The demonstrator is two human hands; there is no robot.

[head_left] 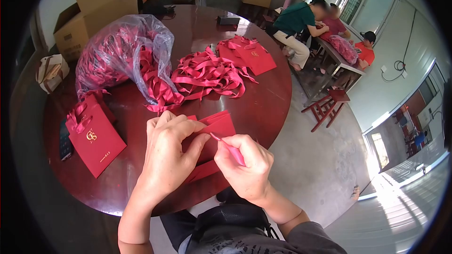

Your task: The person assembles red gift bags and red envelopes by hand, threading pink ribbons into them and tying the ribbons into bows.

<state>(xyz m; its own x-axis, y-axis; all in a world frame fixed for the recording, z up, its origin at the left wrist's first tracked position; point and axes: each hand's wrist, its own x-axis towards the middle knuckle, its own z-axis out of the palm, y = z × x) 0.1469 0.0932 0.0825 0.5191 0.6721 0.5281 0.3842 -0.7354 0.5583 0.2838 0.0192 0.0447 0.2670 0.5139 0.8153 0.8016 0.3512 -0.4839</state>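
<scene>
Two hands, close together: left hand (170, 143) clamped on one red paper gift bag (222, 125), nearside of one loose ribbon pile (209, 74); right hand (246, 165) grips one pink tool (235, 154) there. One clear plastic sack (113, 49) left of pile.

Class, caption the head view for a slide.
Left hand holds a red bag; right hand grips a pink tool, near heaped ribbons.

red paper bag (223, 124), layered, partly hidden | slim pink tool (236, 154), slanted, tip at bag
</scene>
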